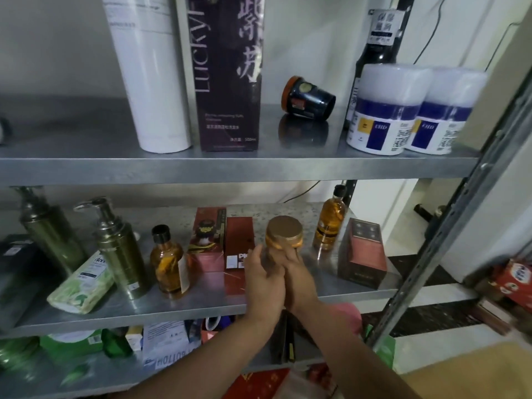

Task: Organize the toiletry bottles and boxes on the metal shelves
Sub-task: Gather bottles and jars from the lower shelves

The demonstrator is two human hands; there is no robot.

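On the middle metal shelf [201, 308] both my hands hold an amber jar with a gold lid [284, 232], upright, just above the shelf's front half. My left hand [263, 276] cups its left side and my right hand [300, 273] wraps its right side; the jar's lower body is hidden by my fingers. Just left of the jar stand a dark red box [239, 254] and a pink illustrated box [206, 240]. An amber bottle [329, 224] stands behind on the right, and another amber bottle [168, 263] stands to the left.
Two green pump bottles [121, 249] [49, 228] and a lying green pouch [82, 283] fill the middle shelf's left; a dark box [363, 253] stands right. The top shelf [230, 165] holds a white cylinder [152, 82], purple box [227, 73], tipped dark jar [309, 100] and two white tubs [387, 110].
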